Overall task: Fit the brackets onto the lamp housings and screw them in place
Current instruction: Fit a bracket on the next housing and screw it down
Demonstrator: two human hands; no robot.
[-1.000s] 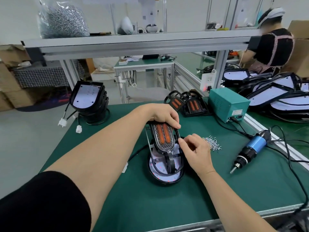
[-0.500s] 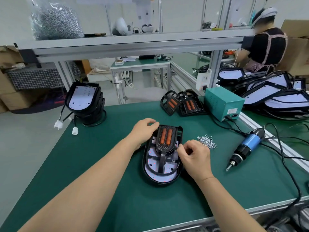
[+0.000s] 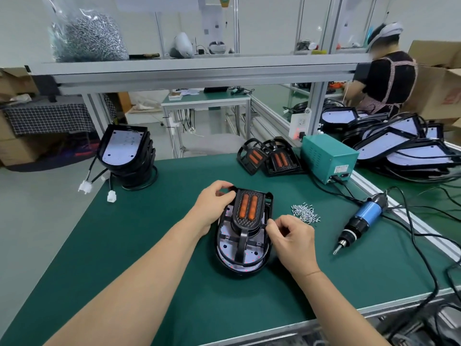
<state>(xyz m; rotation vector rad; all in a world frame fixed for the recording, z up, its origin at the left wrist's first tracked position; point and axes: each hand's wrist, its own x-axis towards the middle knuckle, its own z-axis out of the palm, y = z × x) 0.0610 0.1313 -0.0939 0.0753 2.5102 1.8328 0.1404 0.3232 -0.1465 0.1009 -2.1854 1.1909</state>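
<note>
Landmark: housing [image 3: 240,272], lying face-up on the green bench [image 3: 139,245], rounded end toward the person.

Bracket [image 3: 248,208]: black, two orange inserts. It sits on top of the housing, covering its far half; its stem runs down the housing's middle.

Left hand [image 3: 212,204]: at the housing's far left corner. Grip clamped there, fingers curled over the corner, fingertips against the bracket's left edge.

Right hand [image 3: 291,239]: at the housing's right side, level with the bracket's lower edge. Thumb and forefinger are pinched together right at the bracket's right edge. Cannot tell whether the grip holds anything between the tips; too small to see.

Screws [image 3: 305,213]: loose pile on the bench, just right of the housing, near the right hand.

Driver [image 3: 361,218]: blue-bodied, lying on the bench further right of the housing, past the screws, bit pointing toward the person. Cable attached.

Green box [image 3: 326,158]: beyond the housing, to the far right, cables plugged into its front.

Spare brackets [image 3: 270,158]: two, leaning together, beyond the housing and just left of the green box.

Stack [image 3: 124,151] of more housings: beyond the housing, to the far left, tilted, white connectors hanging off the bench edge.
</note>
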